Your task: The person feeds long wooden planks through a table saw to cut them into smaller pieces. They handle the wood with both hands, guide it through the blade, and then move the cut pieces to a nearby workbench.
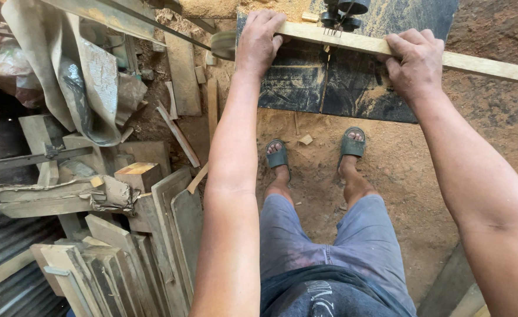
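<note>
Long pale wooden strip [411, 54] lies across the dark sawdust-covered metal saw surface [297, 82], running from 12 o'clock out to 3 o'clock. Left hand [259, 41] at 12 o'clock, grip closed over the strip's near end, fingers curled over its far edge. Right hand [414, 61] at 1 o'clock, grip pressed down flat on the strip, fingers over the top. Black blade guide [341, 14] sits between the hands, touching the strip. Stacked grey wooden offcuts [124, 252] at 8 o'clock. Sawdust-covered floor [400, 170] underfoot; green sandals [315, 149] below the surface.
</note>
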